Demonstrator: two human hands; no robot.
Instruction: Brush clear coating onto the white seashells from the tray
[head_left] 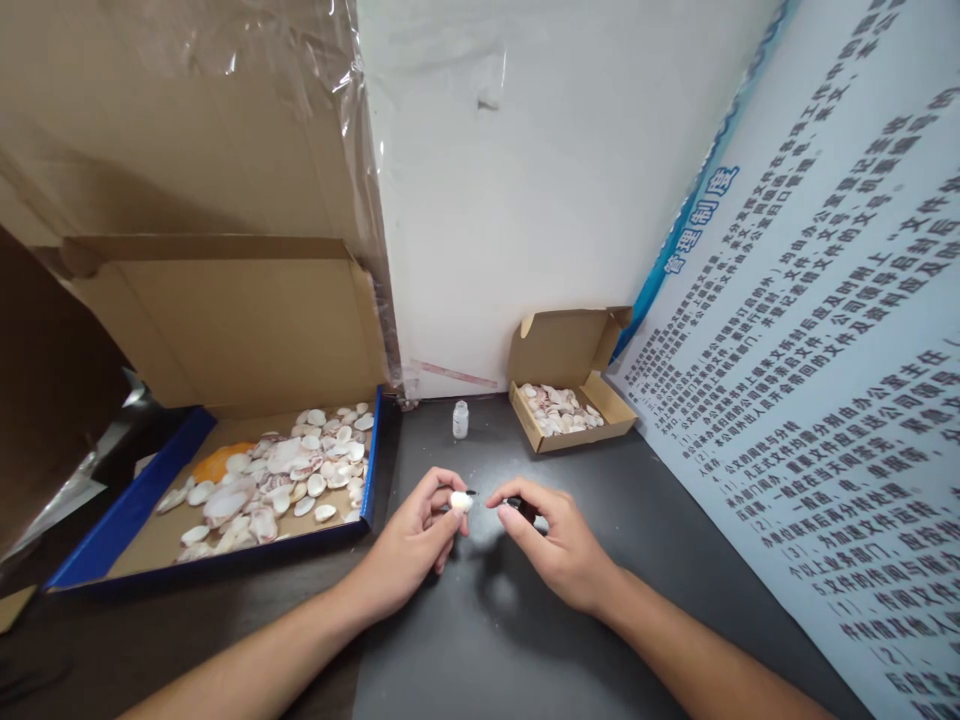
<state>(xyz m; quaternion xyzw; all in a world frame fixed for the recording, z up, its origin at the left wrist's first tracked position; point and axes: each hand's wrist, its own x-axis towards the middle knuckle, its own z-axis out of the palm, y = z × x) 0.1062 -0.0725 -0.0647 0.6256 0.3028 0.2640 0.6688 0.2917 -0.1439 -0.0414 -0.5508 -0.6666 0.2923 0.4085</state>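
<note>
My left hand pinches a small white shell between thumb and fingers above the dark tabletop. A thin dark tip shows beside the shell; I cannot make out what it belongs to. To the right, my right hand is curled around a small black object, mostly hidden by the fingers, so its kind is unclear. The hands are a short gap apart. Beyond them a small bottle with a whitish label stands upright on the table.
At left, a blue-edged cardboard box with its lid up holds many shells and something orange. A smaller open cardboard box with shells stands at back right. A printed board lines the right side; a white wall is behind.
</note>
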